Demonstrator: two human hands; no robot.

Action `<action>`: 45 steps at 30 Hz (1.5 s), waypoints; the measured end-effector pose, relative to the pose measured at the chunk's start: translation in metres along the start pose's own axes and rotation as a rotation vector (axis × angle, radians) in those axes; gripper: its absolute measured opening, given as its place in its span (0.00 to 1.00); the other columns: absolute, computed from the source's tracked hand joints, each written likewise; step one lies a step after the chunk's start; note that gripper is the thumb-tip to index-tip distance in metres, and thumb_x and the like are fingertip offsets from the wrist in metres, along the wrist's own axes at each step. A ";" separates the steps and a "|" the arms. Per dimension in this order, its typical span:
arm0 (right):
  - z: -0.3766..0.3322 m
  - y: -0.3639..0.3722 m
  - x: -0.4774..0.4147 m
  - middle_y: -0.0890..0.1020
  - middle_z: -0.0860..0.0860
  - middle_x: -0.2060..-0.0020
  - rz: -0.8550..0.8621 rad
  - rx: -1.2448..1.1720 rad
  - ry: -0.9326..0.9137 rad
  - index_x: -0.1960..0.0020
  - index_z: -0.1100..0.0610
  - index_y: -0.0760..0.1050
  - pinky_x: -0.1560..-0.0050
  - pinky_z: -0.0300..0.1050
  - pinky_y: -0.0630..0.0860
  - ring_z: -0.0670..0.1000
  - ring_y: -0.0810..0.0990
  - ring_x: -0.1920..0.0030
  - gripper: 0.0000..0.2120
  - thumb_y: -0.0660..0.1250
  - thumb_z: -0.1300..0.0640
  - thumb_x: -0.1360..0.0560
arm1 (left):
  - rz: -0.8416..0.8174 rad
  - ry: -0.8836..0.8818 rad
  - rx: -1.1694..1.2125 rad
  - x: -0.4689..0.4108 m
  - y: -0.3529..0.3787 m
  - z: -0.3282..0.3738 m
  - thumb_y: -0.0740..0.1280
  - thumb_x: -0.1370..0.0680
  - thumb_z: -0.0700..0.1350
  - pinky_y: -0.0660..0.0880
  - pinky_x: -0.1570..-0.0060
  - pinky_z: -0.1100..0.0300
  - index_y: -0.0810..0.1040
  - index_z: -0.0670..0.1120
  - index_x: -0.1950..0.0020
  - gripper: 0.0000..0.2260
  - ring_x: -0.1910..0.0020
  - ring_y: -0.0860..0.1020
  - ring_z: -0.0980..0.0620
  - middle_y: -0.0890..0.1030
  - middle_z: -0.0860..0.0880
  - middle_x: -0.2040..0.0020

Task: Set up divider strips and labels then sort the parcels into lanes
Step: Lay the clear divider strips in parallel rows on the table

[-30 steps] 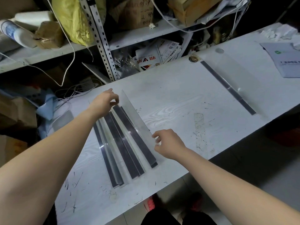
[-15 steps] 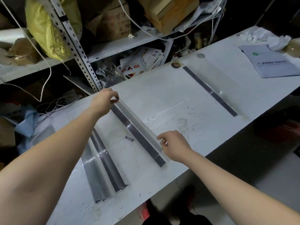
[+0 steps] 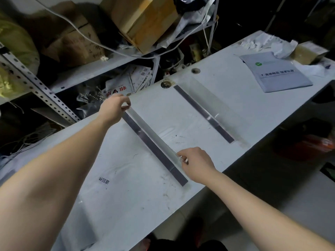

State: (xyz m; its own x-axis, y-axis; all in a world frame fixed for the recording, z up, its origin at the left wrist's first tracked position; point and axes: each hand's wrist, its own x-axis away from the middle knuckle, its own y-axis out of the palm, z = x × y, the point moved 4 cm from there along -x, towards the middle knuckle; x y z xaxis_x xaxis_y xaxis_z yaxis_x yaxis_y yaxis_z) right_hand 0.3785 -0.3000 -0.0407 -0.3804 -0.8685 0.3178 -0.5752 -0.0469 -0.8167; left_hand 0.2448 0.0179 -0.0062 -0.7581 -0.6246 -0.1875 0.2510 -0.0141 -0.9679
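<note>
Hands pinch divider strip (image 3: 154,142) ends: L hand (image 3: 113,108) far, R hand (image 3: 196,164) near; on table (image 3: 181,115).

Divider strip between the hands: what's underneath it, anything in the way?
Only white table shows beside the divider strip and through its clear wall. Its dark base hides the surface below; the left hand covers its far end, the right hand part of the near end.
</note>
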 end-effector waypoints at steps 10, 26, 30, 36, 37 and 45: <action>0.039 -0.029 -0.026 0.85 0.54 0.50 0.076 -0.019 0.059 0.42 0.58 0.81 0.51 0.55 0.83 0.57 0.84 0.52 0.12 0.61 0.56 0.17 | -0.012 0.084 0.027 -0.074 0.033 0.024 0.74 0.23 0.42 0.76 0.53 0.48 0.79 0.43 0.49 0.07 0.49 0.78 0.41 0.82 0.44 0.50; 0.051 -0.019 -0.061 0.85 0.52 0.50 0.118 -0.029 0.213 0.42 0.59 0.82 0.52 0.50 0.84 0.53 0.84 0.53 0.09 0.64 0.61 0.19 | -0.093 0.143 0.118 -0.143 0.089 0.019 0.72 0.22 0.42 0.76 0.50 0.46 0.78 0.44 0.47 0.06 0.45 0.76 0.41 0.81 0.44 0.47; 0.047 -0.019 -0.059 0.85 0.50 0.48 0.107 -0.016 0.199 0.38 0.54 0.81 0.55 0.43 0.81 0.52 0.84 0.52 0.12 0.65 0.59 0.18 | -0.092 0.149 0.097 -0.142 0.088 0.016 0.72 0.22 0.42 0.76 0.50 0.45 0.77 0.45 0.47 0.07 0.45 0.76 0.41 0.80 0.44 0.46; 0.039 -0.023 -0.056 0.85 0.48 0.45 0.098 -0.008 0.194 0.32 0.49 0.78 0.57 0.43 0.76 0.51 0.83 0.51 0.16 0.66 0.56 0.19 | -0.124 0.136 0.045 -0.136 0.086 0.010 0.72 0.22 0.44 0.76 0.46 0.44 0.77 0.46 0.44 0.09 0.44 0.76 0.42 0.80 0.45 0.44; 0.039 -0.023 -0.057 0.85 0.47 0.45 0.096 0.001 0.195 0.31 0.49 0.77 0.55 0.44 0.78 0.51 0.83 0.51 0.17 0.66 0.56 0.19 | -0.140 0.129 0.039 -0.136 0.087 0.010 0.72 0.22 0.45 0.76 0.45 0.44 0.77 0.46 0.42 0.11 0.43 0.76 0.42 0.80 0.45 0.43; 0.040 -0.023 -0.057 0.83 0.50 0.42 0.090 0.031 0.189 0.27 0.48 0.73 0.53 0.43 0.78 0.52 0.82 0.47 0.19 0.63 0.58 0.16 | -0.203 0.128 -0.098 -0.135 0.077 0.020 0.71 0.21 0.49 0.76 0.45 0.46 0.79 0.47 0.39 0.13 0.39 0.76 0.43 0.79 0.45 0.39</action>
State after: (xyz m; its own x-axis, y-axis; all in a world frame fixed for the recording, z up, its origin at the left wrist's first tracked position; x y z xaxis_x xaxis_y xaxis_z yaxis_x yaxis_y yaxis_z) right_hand 0.4418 -0.2692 -0.0594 -0.5603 -0.7619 0.3249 -0.5110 0.0092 -0.8595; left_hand 0.3785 0.0859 -0.0519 -0.8585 -0.5129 -0.0011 0.0311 -0.0500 -0.9983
